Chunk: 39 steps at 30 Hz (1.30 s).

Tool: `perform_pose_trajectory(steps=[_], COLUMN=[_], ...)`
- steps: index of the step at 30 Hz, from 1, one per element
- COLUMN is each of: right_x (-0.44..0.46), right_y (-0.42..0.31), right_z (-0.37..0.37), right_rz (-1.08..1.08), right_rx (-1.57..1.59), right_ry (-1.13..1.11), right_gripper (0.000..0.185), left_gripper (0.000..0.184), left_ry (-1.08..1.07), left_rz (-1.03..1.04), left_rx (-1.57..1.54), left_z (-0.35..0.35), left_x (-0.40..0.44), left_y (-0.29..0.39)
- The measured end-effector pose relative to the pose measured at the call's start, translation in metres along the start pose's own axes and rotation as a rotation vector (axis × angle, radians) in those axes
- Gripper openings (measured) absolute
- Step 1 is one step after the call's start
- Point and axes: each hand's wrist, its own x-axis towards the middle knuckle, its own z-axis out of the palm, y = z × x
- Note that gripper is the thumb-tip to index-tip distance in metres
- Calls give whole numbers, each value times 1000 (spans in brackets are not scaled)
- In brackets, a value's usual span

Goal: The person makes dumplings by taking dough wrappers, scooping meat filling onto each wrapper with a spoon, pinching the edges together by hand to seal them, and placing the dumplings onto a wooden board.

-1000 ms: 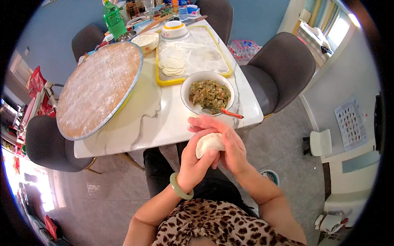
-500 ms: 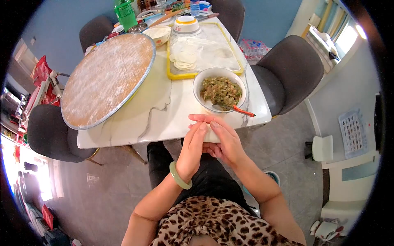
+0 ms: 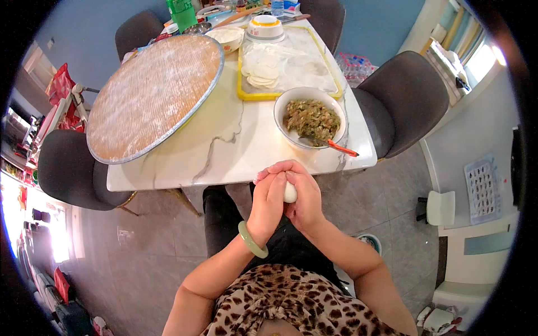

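Observation:
Both my hands are clasped together just off the table's near edge. Between my left hand (image 3: 269,203) and my right hand (image 3: 304,199) is a white dumpling (image 3: 290,192), pressed between thumbs and palms; most of it is hidden by the fingers. Beyond them on the table stands a white bowl (image 3: 280,124) of greenish-brown chopped filling (image 3: 312,120). A spoon with an orange-red handle (image 3: 343,148) rests in it and sticks out to the right. Round dough wrappers (image 3: 262,74) lie overlapping on a floured, yellow-edged board (image 3: 244,96).
A large round floured tray (image 3: 154,98) covers the table's left side. Behind stand a bowl of flour (image 3: 227,38), an upturned white bowl (image 3: 265,28) on the board, and a green bottle (image 3: 182,13). Grey chairs (image 3: 402,101) flank the marble-patterned table (image 3: 179,168).
My hands have closed more tightly round the dumpling, and less of it shows between the thumbs. The view has shifted slightly, so the table sits a little higher and further right.

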Motion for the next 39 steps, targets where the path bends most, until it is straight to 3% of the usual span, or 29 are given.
perform_pose_trajectory(steps=[2,4,6,8,11,12,16,18,23,26,29,31,33,35,39], right_x=[-2,-4,0,1,3,2,1,-3,-12,-16,-10,-3,4,3,6], right_y=[7,14,17,12,-4,-4,4,0,13,26,21,15,14,22,25], right_z=[2,3,-1,-6,-2,2,7,11,12,12,9,3,-5,-16,-50], right_rz=[-78,-194,-149,-107,150,112,65,61,46,-72,3,107,218,33,257], right_rx=[34,51,6,-35,-99,-58,-93,-119,-117,-96,-186,-119,-55,-254,-409], right_ry=[-21,-56,-17,24,13,14,36,29,35,16,-18,-23,-57,2,-187], right_gripper=[26,26,27,29,31,32,33,32,30,31,32,33,35,43,37], left_gripper=[27,32,38,39,43,39,40,35,29,26,30,36,43,36,23], left_ry=[39,15,-21,-80,-241,-202,-108,-25,-40,-15,26,-184,-184,-285,-210], left_rz=[173,134,137,-201,-272,-284,-208,-98,-109,-111,-23,-207,-274,-390,-414], left_rx=[309,259,210,-96,-202,-168,-190,4,-24,2,80,-263,-299,-160,131], left_z=[-3,-7,-8,-9,-21,-17,-13,-8,-19,-20,-29,-39,-52,-73,-105], left_x=[-4,-7,-2,1,5,1,0,-10,-20,-27,-17,-13,-15,-22,-37], left_y=[-2,-3,2,8,19,28,16,24,12,8,-2,8,19,30,121])
